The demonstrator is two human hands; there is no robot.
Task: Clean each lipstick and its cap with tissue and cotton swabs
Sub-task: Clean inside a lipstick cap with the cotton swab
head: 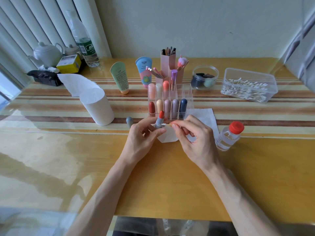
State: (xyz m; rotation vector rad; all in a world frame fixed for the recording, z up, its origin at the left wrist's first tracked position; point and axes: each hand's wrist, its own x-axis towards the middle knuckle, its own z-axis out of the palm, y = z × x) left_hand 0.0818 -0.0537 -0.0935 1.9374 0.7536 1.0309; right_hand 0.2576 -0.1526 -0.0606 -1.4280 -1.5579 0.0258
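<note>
around: clear rack (pixel 186 99) of lipsticks in the middle; tissue roll (pixel 97 107) left; swab box (pixel 248 85) right.
cap (pixel 129 121): grey, on the table (pixel 170 184) by the left hand (pixel 144 135).
left hand: grips the grey lipstick (pixel 159 122), red tip up.
right hand (pixel 193 136): pinches a cotton swab (pixel 167 124), its tip at the lipstick.
table: shiny yellow, striped; white wall (pixel 170 23) behind.

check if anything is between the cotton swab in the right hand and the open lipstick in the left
Nothing visible stands between them. The cotton swab, pinched by the right hand, has its tip against the lipstick gripped by the left hand.
</note>
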